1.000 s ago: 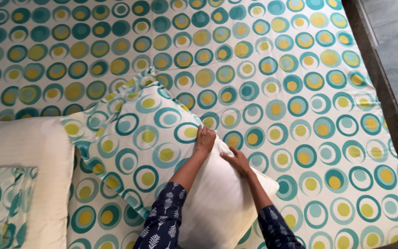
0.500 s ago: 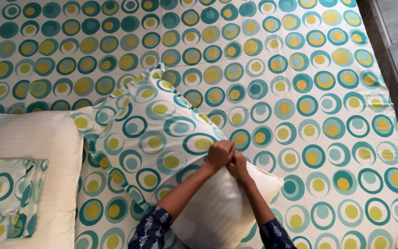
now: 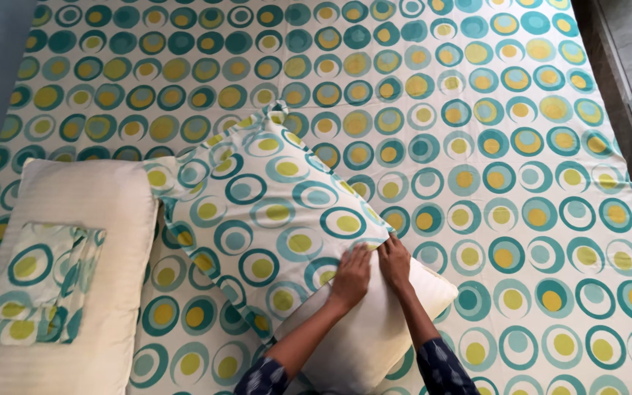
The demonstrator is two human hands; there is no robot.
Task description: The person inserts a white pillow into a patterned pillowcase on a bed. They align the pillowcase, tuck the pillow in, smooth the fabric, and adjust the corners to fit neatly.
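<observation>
Cream striped pillow (image 3: 374, 322) lies on the bed sheet with teal and yellow circles (image 3: 477, 110), most of it already inside the circle-patterned pillowcase (image 3: 272, 212), and we have both hands at the case's open edge: our left hand (image 3: 351, 276) presses flat on the fabric while our right hand (image 3: 395, 262) pinches the hem between closed fingers (image 3: 388, 247). Our forearms run off the bottom edge, and the covered part of the pillow is hidden. Beside it, a second bare cream pillow (image 3: 82, 212) carries a folded patterned cloth (image 3: 38, 281).

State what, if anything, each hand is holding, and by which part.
Both hands are on the patterned pillowcase at its open edge over the cream pillow: left hand lies on the hem, right hand at the hem's corner. A closed hold cannot be told.
</observation>
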